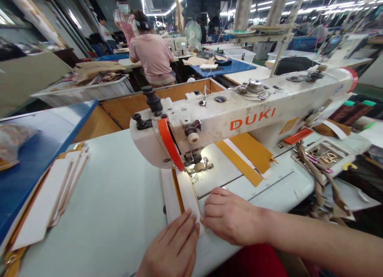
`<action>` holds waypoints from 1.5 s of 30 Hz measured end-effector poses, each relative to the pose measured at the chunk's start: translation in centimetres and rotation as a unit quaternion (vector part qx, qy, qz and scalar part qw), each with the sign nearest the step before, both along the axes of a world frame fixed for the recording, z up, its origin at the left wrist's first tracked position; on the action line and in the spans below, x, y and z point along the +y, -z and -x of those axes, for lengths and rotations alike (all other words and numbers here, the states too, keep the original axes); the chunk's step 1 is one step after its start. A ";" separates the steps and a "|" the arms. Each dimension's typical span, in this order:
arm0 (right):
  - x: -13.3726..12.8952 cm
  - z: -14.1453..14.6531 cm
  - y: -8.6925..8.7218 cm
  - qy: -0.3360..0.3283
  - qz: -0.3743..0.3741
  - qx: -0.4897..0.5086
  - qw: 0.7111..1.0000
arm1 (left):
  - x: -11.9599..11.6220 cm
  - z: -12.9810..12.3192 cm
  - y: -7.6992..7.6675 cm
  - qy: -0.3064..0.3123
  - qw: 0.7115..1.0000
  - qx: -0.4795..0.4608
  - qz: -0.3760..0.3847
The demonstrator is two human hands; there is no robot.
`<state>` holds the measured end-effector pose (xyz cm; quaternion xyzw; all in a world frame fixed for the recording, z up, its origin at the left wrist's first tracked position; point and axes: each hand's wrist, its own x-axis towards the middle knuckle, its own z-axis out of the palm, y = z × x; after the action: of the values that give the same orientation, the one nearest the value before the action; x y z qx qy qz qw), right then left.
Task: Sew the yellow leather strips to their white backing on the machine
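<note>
Two hands on this one from where I'm watching, close together but not clasped. Left hand (pixel 173 245) lies over the near end of a white strip (pixel 188 193) with a mustard band, fingers stretched out. Right hand (pixel 229 215) is curled at the strip's right edge; can't tell if it's actually pinching. Strip sits on the table (pixel 119 189), far end at the foot of the sewing machine (pixel 209 125). My guess: light, bendy, a bit slick, easy to crease. I'd go flat fingertips on top plus a light side grip, well clear of the needle area.
</note>
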<state>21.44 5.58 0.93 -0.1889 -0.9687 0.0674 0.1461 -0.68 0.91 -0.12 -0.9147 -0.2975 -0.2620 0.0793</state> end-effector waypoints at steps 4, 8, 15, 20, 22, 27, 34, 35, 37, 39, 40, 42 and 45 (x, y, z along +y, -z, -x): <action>1.8 0.6 0.2 0.017 -0.019 0.007 1.000 | 1.8 0.2 -0.3 -0.016 1.000 0.002 -0.013; 3.5 1.1 0.1 0.031 -0.032 0.005 0.999 | 3.8 0.5 -0.3 -0.018 0.999 0.016 -0.047; 5.8 2.3 1.0 0.085 -0.069 0.034 0.993 | 7.0 1.4 0.7 -0.029 0.998 0.019 -0.053; 6.2 2.9 1.5 0.149 -0.064 0.059 0.985 | 9.3 2.3 1.3 -0.060 0.998 0.023 -0.003; 6.1 3.0 1.5 0.156 -0.064 0.057 0.984 | 10.1 2.7 1.3 -0.048 0.998 0.036 0.011; 6.1 3.0 1.4 0.165 -0.072 0.052 0.982 | 11.4 3.2 1.3 -0.030 0.998 0.048 -0.016; 5.8 2.4 1.3 0.150 -0.091 0.076 0.982 | 10.5 2.8 1.5 -0.060 0.997 0.022 -0.045; 5.6 2.2 1.2 0.147 -0.096 0.085 0.981 | 9.6 3.0 1.3 -0.067 0.996 0.020 -0.056; 5.0 2.2 1.0 0.139 -0.105 0.102 0.979 | 7.0 3.5 1.0 -0.074 0.995 0.015 -0.067; 4.1 2.5 0.8 0.124 -0.095 0.124 0.980 | 3.8 3.9 0.7 -0.070 0.996 0.005 -0.058; 3.5 2.8 0.8 0.110 -0.076 0.135 0.982 | 2.1 4.1 0.6 -0.073 0.996 0.001 -0.046; 2.0 3.8 0.8 0.078 -0.027 0.144 0.986 | -0.7 4.3 0.4 -0.075 0.997 -0.012 -0.005; -0.2 5.5 0.8 0.051 0.031 0.130 0.990 | -3.1 5.3 0.4 -0.102 0.989 -0.060 0.090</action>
<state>15.96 5.40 0.13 -0.2324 -0.9279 0.1134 0.2686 -6.00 -2.17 -0.50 -0.8656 -0.4160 -0.2789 0.0051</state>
